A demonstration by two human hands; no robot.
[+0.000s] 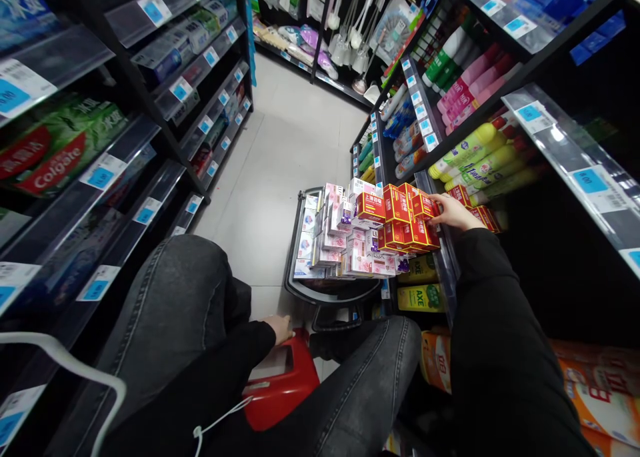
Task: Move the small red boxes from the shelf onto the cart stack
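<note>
My right hand (450, 212) reaches to the right end of a stack of small red soap boxes (397, 204). Its thumb and fingers are closed on one red soap box (424, 205) at the stack's edge. Beside and under the red ones are white and pink soap boxes (333, 240), piled high in a black-rimmed basket (295, 284). Low between my knees, my left hand (279, 328) curls at the edge of a red plastic object (287, 384), perhaps a stool. Some of its fingers are hidden.
More red boxes (485, 217) lie on the right shelf by yellow bottles (480, 150). Yellow AXE bottles (421, 298) stand below. Toothpaste boxes (60, 144) fill the left shelf (130, 150). Brushes (355, 37) hang at the aisle's end, beyond the tiled floor (295, 124).
</note>
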